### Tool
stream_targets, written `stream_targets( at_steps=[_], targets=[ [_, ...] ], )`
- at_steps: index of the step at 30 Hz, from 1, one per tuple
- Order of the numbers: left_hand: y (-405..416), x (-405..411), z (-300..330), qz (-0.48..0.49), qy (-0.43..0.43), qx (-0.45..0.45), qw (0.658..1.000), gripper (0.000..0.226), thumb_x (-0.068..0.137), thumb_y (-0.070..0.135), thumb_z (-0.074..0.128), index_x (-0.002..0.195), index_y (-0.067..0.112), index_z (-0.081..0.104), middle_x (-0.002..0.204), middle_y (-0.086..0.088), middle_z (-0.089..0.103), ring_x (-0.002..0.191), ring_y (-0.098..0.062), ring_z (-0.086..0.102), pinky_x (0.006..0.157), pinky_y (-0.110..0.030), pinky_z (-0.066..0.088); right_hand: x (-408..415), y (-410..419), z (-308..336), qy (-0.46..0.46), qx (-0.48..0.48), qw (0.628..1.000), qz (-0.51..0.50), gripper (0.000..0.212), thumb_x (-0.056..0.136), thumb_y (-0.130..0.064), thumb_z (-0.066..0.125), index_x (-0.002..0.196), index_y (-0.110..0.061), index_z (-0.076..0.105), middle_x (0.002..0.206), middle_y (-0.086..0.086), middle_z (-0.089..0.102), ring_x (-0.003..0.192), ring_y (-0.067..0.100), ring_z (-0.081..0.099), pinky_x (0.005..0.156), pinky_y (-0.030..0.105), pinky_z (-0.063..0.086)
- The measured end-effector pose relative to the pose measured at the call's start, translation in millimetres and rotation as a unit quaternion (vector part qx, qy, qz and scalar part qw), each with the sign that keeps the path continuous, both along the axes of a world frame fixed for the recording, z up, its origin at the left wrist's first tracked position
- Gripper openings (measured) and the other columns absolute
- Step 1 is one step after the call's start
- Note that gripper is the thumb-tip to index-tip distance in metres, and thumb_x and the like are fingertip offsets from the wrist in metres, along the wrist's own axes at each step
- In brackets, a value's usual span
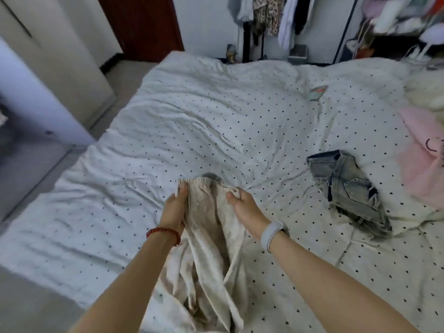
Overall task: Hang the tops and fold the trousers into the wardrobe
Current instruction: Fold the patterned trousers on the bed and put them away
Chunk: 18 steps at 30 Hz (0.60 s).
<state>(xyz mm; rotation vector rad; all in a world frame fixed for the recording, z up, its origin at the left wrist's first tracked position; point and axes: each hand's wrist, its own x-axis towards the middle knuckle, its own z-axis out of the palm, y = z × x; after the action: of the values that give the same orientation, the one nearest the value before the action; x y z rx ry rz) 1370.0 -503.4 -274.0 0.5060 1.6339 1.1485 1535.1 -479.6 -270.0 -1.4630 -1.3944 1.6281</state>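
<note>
Cream trousers (206, 248) hang over the near bed (192, 121) edge, waistband pinched up by the left hand (174, 207) and right hand (245, 210), fingers clenched on the elastic, palms facing. Loose legs may twist, spoiling the fold. Denim shorts (348, 188) lie farther right

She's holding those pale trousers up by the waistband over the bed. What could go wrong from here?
Both the left hand and the right hand pinch only the waistband of the beige trousers, so the bunched legs may fold unevenly. The grip is near the edge and could slip. The jeans lie crumpled nearby on the bed and could get caught up if the trousers are spread that way.
</note>
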Motion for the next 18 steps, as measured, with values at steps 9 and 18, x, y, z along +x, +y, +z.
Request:
stream_targets(
  at_steps=[9, 18],
  targets=[
    [-215, -180, 175, 0.308, 0.147, 0.141, 0.929, 0.036, 0.091, 0.048, 0.046, 0.088, 0.014, 0.059, 0.091, -0.004, 0.060, 0.088, -0.022, 0.058, 0.083, -0.038, 0.048, -214, -145, 164, 0.091, 0.154, 0.953, 0.245, 0.033, 0.099, -0.018, 0.038, 0.115, 0.009, 0.051, 0.094, 0.017, 0.054, 0.083, 0.017, 0.049, 0.064, 0.019, 0.038],
    [-394, -238, 411, 0.496, 0.314, 0.319, 0.744, 0.031, 0.096, 0.042, 0.043, 0.073, 0.022, 0.051, 0.078, 0.005, 0.055, 0.079, -0.015, 0.057, 0.071, -0.026, 0.049, -341, -261, 392, 0.297, 0.222, 0.873, 0.317, 0.035, 0.097, -0.021, 0.044, 0.093, 0.012, 0.054, 0.095, 0.031, 0.060, 0.088, 0.043, 0.058, 0.083, 0.046, 0.049]
  ],
)
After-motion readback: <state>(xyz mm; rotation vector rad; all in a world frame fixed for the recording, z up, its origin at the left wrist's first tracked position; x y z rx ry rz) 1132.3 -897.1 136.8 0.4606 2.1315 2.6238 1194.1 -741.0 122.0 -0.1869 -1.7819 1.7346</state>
